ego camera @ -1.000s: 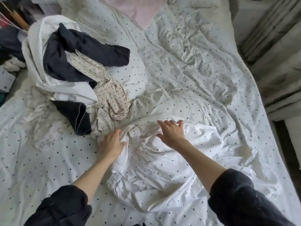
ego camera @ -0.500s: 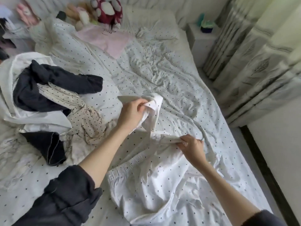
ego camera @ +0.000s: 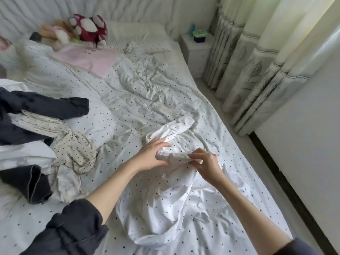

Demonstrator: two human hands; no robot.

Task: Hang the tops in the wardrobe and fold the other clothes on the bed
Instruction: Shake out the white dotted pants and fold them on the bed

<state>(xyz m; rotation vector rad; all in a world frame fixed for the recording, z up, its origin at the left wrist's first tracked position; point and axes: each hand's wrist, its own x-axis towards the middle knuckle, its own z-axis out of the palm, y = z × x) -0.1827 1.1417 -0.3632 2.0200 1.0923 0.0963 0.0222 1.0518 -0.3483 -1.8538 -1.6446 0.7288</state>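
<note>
A white dotted garment lies crumpled on the bed in front of me, its sleeve stretched toward the far right. My left hand holds a gathered edge of this garment at its upper end. My right hand pinches the same bunched edge from the right, close to the left hand. To the left sits a pile of clothes: a dark navy piece, a cream dotted piece, white pieces and a dark folded piece.
A pink garment and plush toys lie at the head of the bed. A white nightstand with a small box stands at the far right corner. Curtains and a wall line the right side, with a narrow floor strip.
My left hand has dropped the raised sleeve onto the bed and come down to meet my right hand at the garment's bunched edge. The view has tilted up toward the headboard.
</note>
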